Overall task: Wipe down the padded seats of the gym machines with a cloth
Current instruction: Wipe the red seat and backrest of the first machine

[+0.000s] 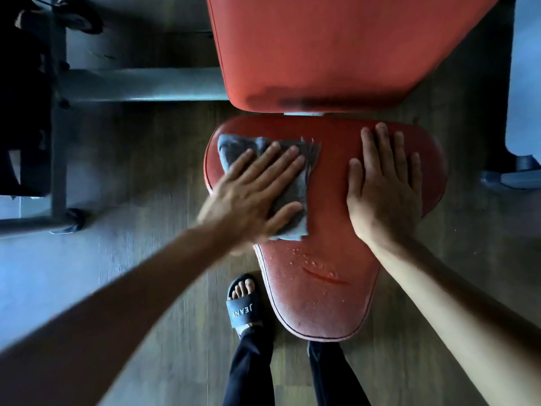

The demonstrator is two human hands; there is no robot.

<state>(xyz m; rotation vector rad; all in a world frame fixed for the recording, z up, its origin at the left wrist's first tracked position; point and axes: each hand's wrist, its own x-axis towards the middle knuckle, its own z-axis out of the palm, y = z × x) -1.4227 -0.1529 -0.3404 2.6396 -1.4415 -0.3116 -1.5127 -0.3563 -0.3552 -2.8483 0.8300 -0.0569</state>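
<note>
We press the cloth (281,183) flat under our left hand (251,194), fingers straight; right hand (383,186) flat, bracing the seat (328,253). Sweep toward the droplets (307,259) near the front.

Item 1: seat pad (328,200), red padded vinyl with dark piping, sitting at centre frame. It is spreading wide at its upper end and tapering to a rounded nose toward lower centre. Water droplets are beading on the narrowing part, and a short curved scratch is showing just below them

Item 2: back pad (336,54), matching red, filling the upper centre of the frame. A dark smudge is running along its lower edge, which is sitting just above the seat pad's wide end

Item 3: cloth (292,189), grey and folded, with layered edges showing at its upper right corner. It is lying flat on the left part of the seat pad's wide end, with the left hand (257,194) pressing on it, fingers flat
</note>
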